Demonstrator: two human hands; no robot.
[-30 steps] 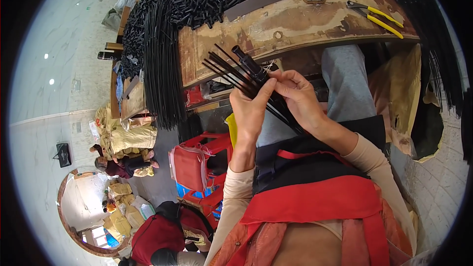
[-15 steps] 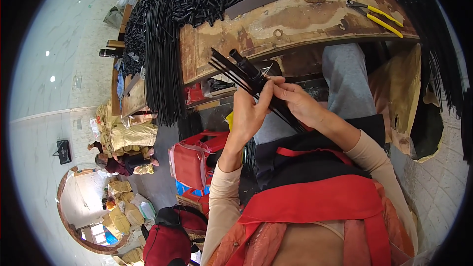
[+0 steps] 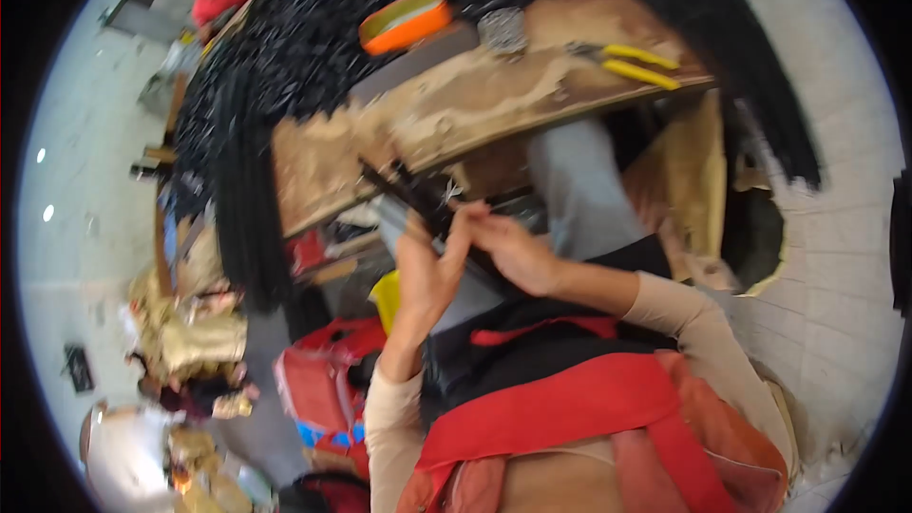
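Observation:
My left hand (image 3: 429, 271) is closed round a bundle of thin black rods (image 3: 394, 182), with a thicker black tubular piece among them. The bundle slants up and to the left, just short of the workbench's near edge. My right hand (image 3: 518, 252) meets the left one at the bundle, its thumb and fingers pressed together. Thin whitish strands (image 3: 453, 192) stick out right above the fingertips. Motion blurs the picture, and what the right fingers pinch is hidden.
On the worn wooden bench (image 3: 332, 157) lie yellow-handled pliers (image 3: 632, 65), an orange tray (image 3: 407, 21), a small metal-coloured tin (image 3: 503, 31) and a heap of black tubes (image 3: 285, 47). Long black rods (image 3: 249, 199) hang over its edge. A red stool-like seat (image 3: 318, 375) stands left; people sit farther off.
The whole view has swung, so bench and tools appear farther left, and the hands lower and farther left. Both hands stay together at the rod bundle. A person in red shows more at upper left.

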